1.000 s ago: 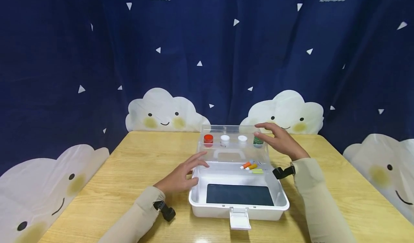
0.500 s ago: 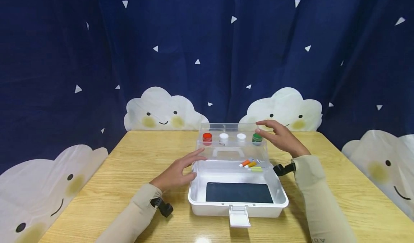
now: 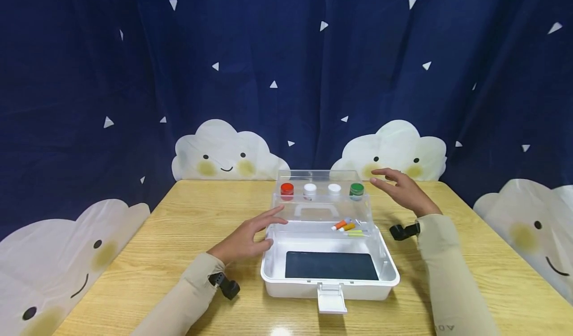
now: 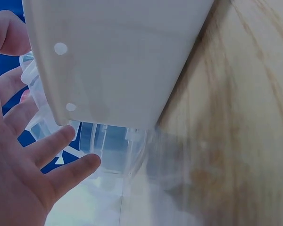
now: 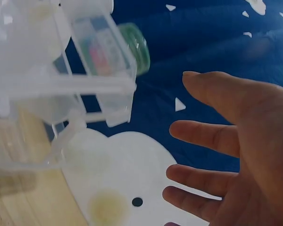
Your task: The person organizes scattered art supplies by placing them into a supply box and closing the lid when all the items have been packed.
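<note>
A white storage box (image 3: 295, 290) stands open on the table, its clear lid and trays raised at the back. Along the upper tray sit a red-lidded jar (image 3: 287, 191), two white-lidded jars (image 3: 310, 191) and a green-lidded jar (image 3: 356, 192). My left hand (image 3: 243, 239) is at the box's left side, fingers spread; its wrist view shows the fingertips by the outer wall (image 4: 118, 61). Off to the right of the green-lidded jar, my right hand (image 3: 405, 192) is raised with nothing in it. A gap separates its fingers from the green lid (image 5: 137, 47) in the right wrist view.
The lower clear tray carries an orange tube (image 3: 341, 224), an amber tube (image 3: 347, 227) and thin yellow-green pieces (image 3: 356, 233). A dark rectangular panel (image 3: 331, 265) lies on the box floor. At the front, the latch (image 3: 332, 303) hangs down. A navy cloud-print curtain (image 3: 250, 102) backs the wooden table (image 3: 201, 202).
My right hand has moved rightward off the green-lidded jar, which stays in the tray. The left hand rose slightly early on and then stayed by the box's left side.
</note>
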`<state>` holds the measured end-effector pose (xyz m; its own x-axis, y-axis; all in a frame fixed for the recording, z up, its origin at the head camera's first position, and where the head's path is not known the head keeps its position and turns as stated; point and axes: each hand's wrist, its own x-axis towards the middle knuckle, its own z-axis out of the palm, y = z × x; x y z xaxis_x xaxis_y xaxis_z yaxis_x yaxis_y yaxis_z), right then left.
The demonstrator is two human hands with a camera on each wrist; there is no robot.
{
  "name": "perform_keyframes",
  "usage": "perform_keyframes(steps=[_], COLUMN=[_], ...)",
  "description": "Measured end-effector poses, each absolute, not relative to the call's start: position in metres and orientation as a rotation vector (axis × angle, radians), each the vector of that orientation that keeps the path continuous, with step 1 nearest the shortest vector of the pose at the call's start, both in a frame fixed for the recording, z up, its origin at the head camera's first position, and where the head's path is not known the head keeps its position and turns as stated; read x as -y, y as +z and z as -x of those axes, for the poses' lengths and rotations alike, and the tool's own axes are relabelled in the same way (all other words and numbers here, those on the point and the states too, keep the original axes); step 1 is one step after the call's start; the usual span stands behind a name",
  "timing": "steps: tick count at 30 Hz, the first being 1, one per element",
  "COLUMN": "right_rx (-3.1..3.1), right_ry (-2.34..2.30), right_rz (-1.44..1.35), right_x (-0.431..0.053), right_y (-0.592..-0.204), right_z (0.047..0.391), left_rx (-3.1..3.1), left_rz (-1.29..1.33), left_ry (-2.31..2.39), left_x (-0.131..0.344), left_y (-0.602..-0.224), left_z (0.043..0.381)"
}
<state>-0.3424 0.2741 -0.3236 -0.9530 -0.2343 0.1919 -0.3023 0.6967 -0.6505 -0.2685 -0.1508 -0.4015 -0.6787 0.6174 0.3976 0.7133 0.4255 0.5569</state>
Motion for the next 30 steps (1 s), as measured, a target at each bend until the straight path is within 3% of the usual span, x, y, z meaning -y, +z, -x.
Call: perform_keyframes(steps=[18,30], right_rx=[2.795,2.796], right_ry=[1.11,1.145], right_rz=[-0.508,-0.501], right_x=[-0.284,-0.285], right_y=[-0.34,-0.349], right_z=[0.353,0.356], left_rx=[2.417,2.401], left_rz=[0.964,0.835], left_ry=[-1.134,-1.308], left_x=[0.173,0.178], left_y=[-0.373,-0.383], left_z=[0.283,0.322])
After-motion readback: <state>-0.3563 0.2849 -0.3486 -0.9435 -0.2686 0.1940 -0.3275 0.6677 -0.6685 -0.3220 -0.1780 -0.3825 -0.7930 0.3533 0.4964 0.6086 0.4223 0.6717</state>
